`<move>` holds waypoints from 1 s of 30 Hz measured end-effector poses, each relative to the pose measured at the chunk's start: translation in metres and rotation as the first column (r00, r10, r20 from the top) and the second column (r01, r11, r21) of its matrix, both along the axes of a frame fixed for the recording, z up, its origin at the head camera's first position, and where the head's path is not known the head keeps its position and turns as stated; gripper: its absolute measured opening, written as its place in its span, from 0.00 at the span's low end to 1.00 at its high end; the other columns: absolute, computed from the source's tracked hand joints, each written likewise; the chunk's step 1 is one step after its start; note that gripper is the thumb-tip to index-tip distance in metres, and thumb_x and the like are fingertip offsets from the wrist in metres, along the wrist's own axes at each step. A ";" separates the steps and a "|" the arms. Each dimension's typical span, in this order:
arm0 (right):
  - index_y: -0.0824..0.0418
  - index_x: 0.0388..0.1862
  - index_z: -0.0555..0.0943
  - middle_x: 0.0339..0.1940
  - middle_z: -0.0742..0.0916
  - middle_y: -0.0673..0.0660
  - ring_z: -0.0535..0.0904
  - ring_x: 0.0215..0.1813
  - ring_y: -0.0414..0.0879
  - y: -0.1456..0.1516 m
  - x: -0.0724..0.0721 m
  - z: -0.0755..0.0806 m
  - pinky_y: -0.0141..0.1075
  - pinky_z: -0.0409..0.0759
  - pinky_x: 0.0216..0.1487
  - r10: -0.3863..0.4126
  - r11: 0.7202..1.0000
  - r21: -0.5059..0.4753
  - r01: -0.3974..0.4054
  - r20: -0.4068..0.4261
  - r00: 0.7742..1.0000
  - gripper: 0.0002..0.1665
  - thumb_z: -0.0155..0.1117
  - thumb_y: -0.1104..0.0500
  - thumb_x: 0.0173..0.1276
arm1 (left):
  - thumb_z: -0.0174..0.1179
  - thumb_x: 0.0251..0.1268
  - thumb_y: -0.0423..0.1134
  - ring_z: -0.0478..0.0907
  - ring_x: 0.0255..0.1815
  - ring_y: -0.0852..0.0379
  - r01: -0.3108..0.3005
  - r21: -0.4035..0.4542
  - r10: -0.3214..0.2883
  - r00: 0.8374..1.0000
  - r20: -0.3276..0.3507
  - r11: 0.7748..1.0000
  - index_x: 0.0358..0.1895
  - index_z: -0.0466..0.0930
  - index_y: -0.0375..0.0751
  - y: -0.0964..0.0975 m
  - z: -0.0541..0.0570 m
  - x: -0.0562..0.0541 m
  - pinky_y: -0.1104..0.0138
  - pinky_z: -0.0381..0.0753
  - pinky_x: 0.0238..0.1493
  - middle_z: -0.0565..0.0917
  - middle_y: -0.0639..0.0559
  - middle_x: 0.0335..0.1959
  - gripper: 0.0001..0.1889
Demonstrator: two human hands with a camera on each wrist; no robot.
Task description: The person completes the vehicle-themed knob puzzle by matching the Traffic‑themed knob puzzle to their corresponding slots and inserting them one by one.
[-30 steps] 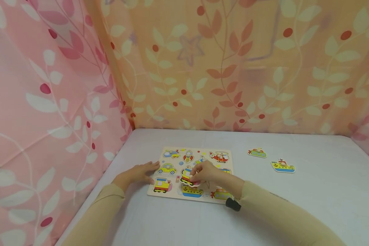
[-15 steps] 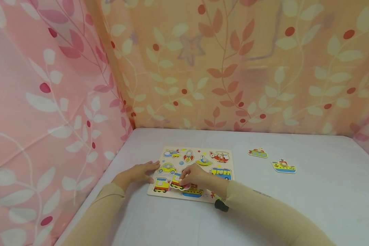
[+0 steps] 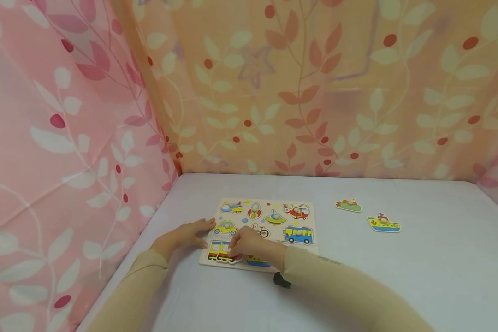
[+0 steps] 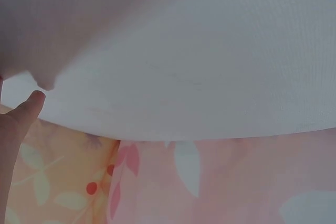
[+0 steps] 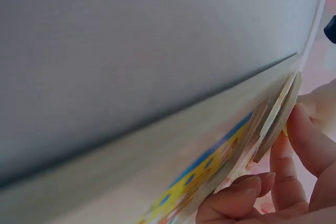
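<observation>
A pale wooden peg puzzle board (image 3: 282, 202) with vehicle pictures lies on the table. My right hand (image 3: 246, 242) pinches a train puzzle piece (image 3: 223, 252) over the board's lower left. The piece partly overlaps the printed train (image 3: 213, 250). In the right wrist view, the train piece (image 5: 281, 116) is tilted between thumb and fingers, slightly off the board. My left hand (image 3: 186, 234) rests at the board's left edge, fingers spread; only a few of its fingers (image 4: 26, 111) show in the left wrist view. The right hand hides part of the printed boat (image 3: 258, 261).
A submarine piece (image 3: 349, 205) and a boat piece (image 3: 383, 223) lie on the white tabletop (image 3: 423, 258) right of the board. Pieces with knobs, such as the bus (image 3: 298, 234) and helicopter (image 3: 297, 211), sit on the board. Patterned curtains (image 3: 299, 92) stand behind and left.
My right hand has carried the train piece leftward and slightly down across the board, to the printed train. The left hand has stayed in place.
</observation>
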State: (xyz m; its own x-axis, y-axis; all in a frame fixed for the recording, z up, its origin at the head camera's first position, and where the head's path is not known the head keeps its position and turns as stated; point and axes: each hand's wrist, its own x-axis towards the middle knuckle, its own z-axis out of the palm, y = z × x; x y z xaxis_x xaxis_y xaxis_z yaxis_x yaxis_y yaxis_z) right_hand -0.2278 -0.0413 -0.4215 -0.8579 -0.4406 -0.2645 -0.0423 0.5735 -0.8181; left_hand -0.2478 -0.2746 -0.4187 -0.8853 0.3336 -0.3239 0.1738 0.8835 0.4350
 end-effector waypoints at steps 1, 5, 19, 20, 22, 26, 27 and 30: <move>0.58 0.23 0.83 0.22 0.84 0.49 0.76 0.28 0.42 -0.002 0.000 0.000 0.33 0.69 0.31 -0.009 1.000 0.006 0.009 0.004 1.000 0.08 0.76 0.60 0.56 | 0.69 0.56 0.45 0.47 0.77 0.38 -0.006 0.006 0.006 1.000 0.002 1.000 0.74 0.63 0.49 0.000 0.000 0.000 0.38 0.47 0.70 0.56 0.46 0.77 0.41; 0.57 0.24 0.83 0.21 0.85 0.50 0.79 0.24 0.41 -0.008 0.000 -0.001 0.33 0.71 0.31 -0.030 0.999 0.011 0.030 0.018 0.999 0.08 0.76 0.61 0.56 | 0.70 0.55 0.45 0.47 0.76 0.38 -0.013 0.010 0.013 1.000 0.000 1.000 0.74 0.63 0.49 0.001 -0.001 0.000 0.39 0.48 0.70 0.56 0.43 0.76 0.41; 0.54 0.28 0.88 0.28 0.86 0.47 0.76 0.34 0.43 -0.021 -0.001 0.000 0.37 0.70 0.39 -0.013 0.997 0.076 0.017 -0.047 0.999 0.03 0.75 0.58 0.57 | 0.70 0.55 0.45 0.48 0.76 0.37 -0.001 -0.001 0.001 1.000 -0.012 1.000 0.73 0.63 0.47 -0.001 -0.003 -0.001 0.38 0.50 0.69 0.57 0.41 0.76 0.41; 0.54 0.29 0.88 0.29 0.87 0.47 0.76 0.35 0.43 -0.021 -0.001 0.001 0.37 0.70 0.40 -0.004 0.997 0.079 0.008 -0.053 0.999 0.02 0.75 0.58 0.57 | 0.70 0.55 0.45 0.48 0.76 0.37 -0.004 0.002 0.004 1.000 -0.009 1.000 0.74 0.63 0.47 -0.001 -0.002 -0.001 0.39 0.49 0.70 0.57 0.42 0.76 0.41; 0.54 0.30 0.89 0.32 0.87 0.48 0.75 0.38 0.43 -0.022 0.000 0.003 0.38 0.71 0.42 0.015 0.995 0.096 -0.008 -0.070 0.997 0.02 0.74 0.57 0.58 | 0.70 0.55 0.45 0.48 0.76 0.37 0.001 0.005 -0.001 1.000 -0.012 1.000 0.73 0.63 0.47 -0.001 -0.002 -0.001 0.39 0.49 0.70 0.57 0.42 0.76 0.41; 0.53 0.32 0.89 0.35 0.86 0.48 0.75 0.39 0.44 -0.023 0.003 0.004 0.39 0.71 0.43 0.032 0.993 0.112 -0.022 -0.088 0.996 0.02 0.74 0.57 0.58 | 0.70 0.56 0.44 0.47 0.76 0.37 -0.007 0.014 0.007 1.000 0.001 1.000 0.74 0.62 0.48 -0.001 -0.003 -0.001 0.39 0.48 0.70 0.56 0.43 0.76 0.41; 0.53 0.31 0.89 0.36 0.86 0.48 0.75 0.40 0.44 -0.023 0.003 0.004 0.39 0.71 0.43 0.026 0.993 0.116 -0.016 -0.089 0.996 0.02 0.74 0.57 0.58 | 0.70 0.56 0.44 0.47 0.76 0.37 -0.011 0.017 0.011 1.000 0.002 1.000 0.74 0.62 0.48 -0.001 -0.004 -0.001 0.39 0.48 0.70 0.56 0.43 0.76 0.41; 0.54 0.30 0.89 0.37 0.85 0.49 0.75 0.41 0.44 -0.025 0.004 0.005 0.40 0.71 0.44 -0.001 0.993 0.117 0.011 -0.088 0.996 0.02 0.74 0.58 0.57 | 0.70 0.56 0.43 0.47 0.76 0.38 -0.021 0.030 0.021 1.000 0.004 0.999 0.74 0.63 0.47 -0.001 -0.004 0.000 0.39 0.47 0.70 0.56 0.45 0.77 0.41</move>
State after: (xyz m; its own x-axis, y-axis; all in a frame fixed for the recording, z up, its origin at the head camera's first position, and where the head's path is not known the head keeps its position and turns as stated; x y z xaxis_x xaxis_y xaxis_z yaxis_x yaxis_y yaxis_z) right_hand -0.2235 -0.0660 -0.4168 -0.8827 -0.4056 -0.2373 -0.1072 0.6655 -0.7387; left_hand -0.2477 -0.2756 -0.4231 -0.8911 0.3247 -0.3170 0.1537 0.8733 0.4623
